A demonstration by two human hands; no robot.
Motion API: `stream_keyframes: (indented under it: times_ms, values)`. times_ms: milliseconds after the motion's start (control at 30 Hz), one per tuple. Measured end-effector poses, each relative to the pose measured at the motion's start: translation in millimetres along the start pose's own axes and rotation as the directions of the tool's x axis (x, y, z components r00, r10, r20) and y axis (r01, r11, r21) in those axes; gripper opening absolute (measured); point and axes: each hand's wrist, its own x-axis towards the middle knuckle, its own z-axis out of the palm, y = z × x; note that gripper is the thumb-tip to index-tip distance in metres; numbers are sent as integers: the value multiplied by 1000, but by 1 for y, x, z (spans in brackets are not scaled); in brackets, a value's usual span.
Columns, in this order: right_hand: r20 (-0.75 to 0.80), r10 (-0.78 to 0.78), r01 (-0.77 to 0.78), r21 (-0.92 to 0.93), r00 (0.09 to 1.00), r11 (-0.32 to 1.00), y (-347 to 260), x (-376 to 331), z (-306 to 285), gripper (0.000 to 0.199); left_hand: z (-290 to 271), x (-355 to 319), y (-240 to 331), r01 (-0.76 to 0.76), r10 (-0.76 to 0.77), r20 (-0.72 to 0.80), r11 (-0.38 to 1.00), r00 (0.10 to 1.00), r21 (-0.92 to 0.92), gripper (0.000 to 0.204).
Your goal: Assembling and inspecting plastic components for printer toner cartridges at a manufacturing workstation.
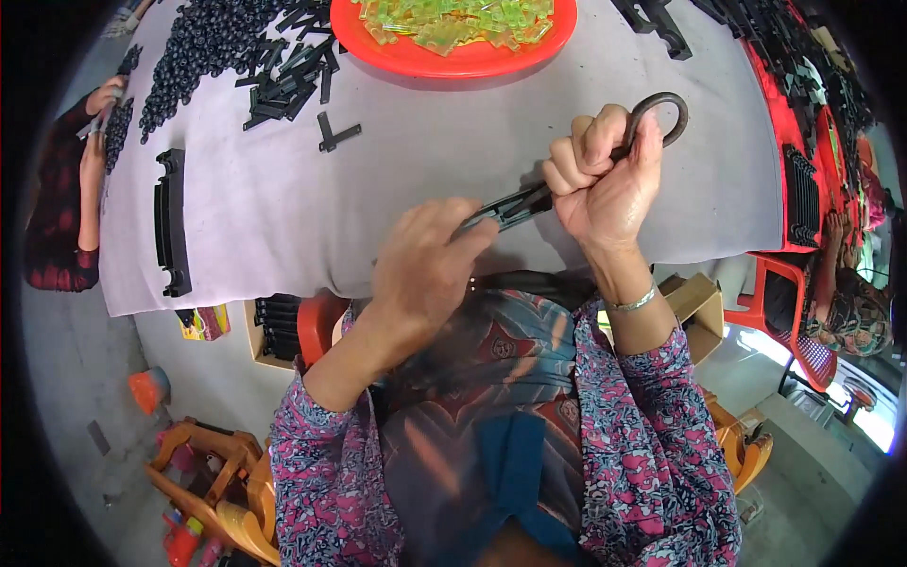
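My left hand (430,255), slightly blurred, is closed around one end of a long narrow black plastic part (515,210). That part slants up to the right toward my right hand (607,175). My right fingers are wrapped round a dark metal tool whose curved ring end (676,115) sticks out beyond my thumb. The rest of the tool is hidden in my fist, and I cannot tell exactly how it meets the black part. Both hands are above the near edge of the cloth-covered table (378,170).
A red tray (453,66) of yellow-green clear plastic pieces stands at the far side. Left of it lie black strips (298,80) and a heap of small black parts (203,61). A long black part (172,222) lies at left. Other people work at both sides.
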Motion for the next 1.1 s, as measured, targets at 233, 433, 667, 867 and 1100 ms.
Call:
stream_keyframes:
  times_ms: [233,433,667,867,1100]
  values:
    - [32,-5,5,-6,999,1000,6,4,-4,58,1,-1,1,30,-30,6,999,1000,-31,27]
    - [14,15,-16,42,1000,999,7,7,-10,56,0,3,3,19,-19,-5,1000,1000,-24,26]
    - [-130,16,-14,21,991,1000,10,8,-1,64,1,2,5,45,-45,-3,999,999,-18,30]
    - [-70,3,-5,-17,998,1000,12,8,-3,57,4,2,4,12,-12,-31,1000,999,-10,23]
    - [-100,-5,8,26,995,1000,7,9,3,57,-1,7,6,-30,28,-65,999,997,-33,21]
